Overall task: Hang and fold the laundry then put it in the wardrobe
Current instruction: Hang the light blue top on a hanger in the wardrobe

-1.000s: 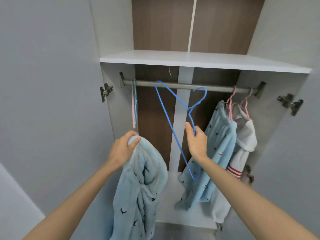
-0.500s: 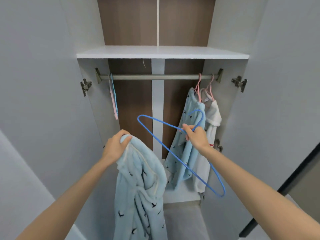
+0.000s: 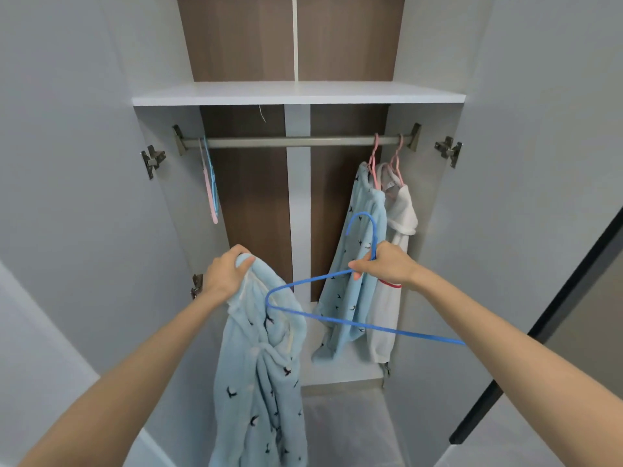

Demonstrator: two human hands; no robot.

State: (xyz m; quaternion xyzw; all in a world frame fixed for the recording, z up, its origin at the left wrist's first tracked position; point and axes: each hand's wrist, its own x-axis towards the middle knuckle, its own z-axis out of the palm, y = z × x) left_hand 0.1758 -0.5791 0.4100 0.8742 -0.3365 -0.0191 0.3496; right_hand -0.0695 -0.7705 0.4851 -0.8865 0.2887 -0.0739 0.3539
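Observation:
My left hand (image 3: 225, 273) grips the top of a light blue fleece garment with small dark birds (image 3: 261, 372), which hangs down in front of the open wardrobe. My right hand (image 3: 384, 266) holds a blue wire hanger (image 3: 337, 320) at its neck, below the hook. The hanger lies nearly flat, and its left corner touches the garment just under my left hand. Behind them runs the wardrobe's metal rail (image 3: 296, 141).
A matching blue garment (image 3: 357, 264) and a white one (image 3: 394, 264) hang on pink hangers at the rail's right end. Empty pink and blue hangers (image 3: 211, 187) hang at the left end. A white shelf (image 3: 298, 94) sits above; both doors stand open at the sides.
My right hand took the blue hanger off the rail, brought it down and turned it flat toward the garment. My left hand kept its hold. The view pulled back from the wardrobe.

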